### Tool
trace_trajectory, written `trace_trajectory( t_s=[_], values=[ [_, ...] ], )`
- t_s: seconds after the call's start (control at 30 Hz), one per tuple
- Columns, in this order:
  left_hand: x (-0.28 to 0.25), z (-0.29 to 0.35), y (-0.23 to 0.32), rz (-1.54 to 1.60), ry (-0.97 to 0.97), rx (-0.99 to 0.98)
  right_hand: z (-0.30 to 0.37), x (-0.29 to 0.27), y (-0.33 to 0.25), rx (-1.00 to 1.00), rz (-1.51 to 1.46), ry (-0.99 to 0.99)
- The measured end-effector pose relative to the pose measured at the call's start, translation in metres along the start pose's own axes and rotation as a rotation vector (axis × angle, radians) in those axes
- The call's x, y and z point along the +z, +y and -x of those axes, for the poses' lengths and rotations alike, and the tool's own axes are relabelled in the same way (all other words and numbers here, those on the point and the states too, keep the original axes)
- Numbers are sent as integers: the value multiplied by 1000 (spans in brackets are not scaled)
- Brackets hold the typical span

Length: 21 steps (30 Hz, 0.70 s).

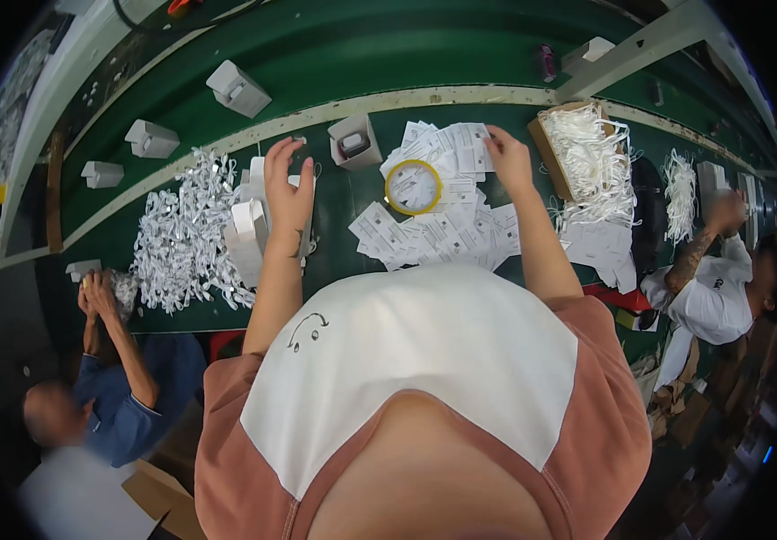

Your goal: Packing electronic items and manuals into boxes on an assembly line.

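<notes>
My left hand (289,191) is raised over the left-middle of the green table, thumb and fingers apart. It is beside a row of small white boxes (246,236), and I see nothing held in it. A white box (353,144) with a dark item inside stands open to its right. My right hand (511,163) pinches the edge of a printed paper leaflet (472,147) at the top of a spread pile of leaflets (447,236). On that pile lies a roll of yellow-rimmed tape (413,187).
Bundled white cables (189,236) heap at the left. A carton of white cords (586,155) stands at the right. Several white boxes (238,89) sit beyond the pale ledge. Co-workers sit at both sides: one in a blue shirt (147,396), another in white (708,292).
</notes>
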<state>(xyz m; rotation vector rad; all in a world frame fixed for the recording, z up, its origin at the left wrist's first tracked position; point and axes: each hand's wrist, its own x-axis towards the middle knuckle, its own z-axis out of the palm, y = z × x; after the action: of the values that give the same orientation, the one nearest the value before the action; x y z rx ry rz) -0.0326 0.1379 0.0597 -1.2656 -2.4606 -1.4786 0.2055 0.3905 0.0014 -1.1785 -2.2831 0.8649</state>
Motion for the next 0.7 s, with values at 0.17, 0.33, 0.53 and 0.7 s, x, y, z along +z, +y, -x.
trace_trajectory(
  t_s=[0.17,0.33,0.53,0.7],
  values=[
    [4,3,17,569,-138,-284,8,-19,-35,28,-444,-172],
    [34,10,59,720,-402,-357,28,-19,-107,-353,-762,-404],
    [25,15,53,449,-396,-394,40,3,-140,3,-892,-530],
    [19,4,28,-17,-71,50,23,19,-156,-543,-296,-152]
  ],
)
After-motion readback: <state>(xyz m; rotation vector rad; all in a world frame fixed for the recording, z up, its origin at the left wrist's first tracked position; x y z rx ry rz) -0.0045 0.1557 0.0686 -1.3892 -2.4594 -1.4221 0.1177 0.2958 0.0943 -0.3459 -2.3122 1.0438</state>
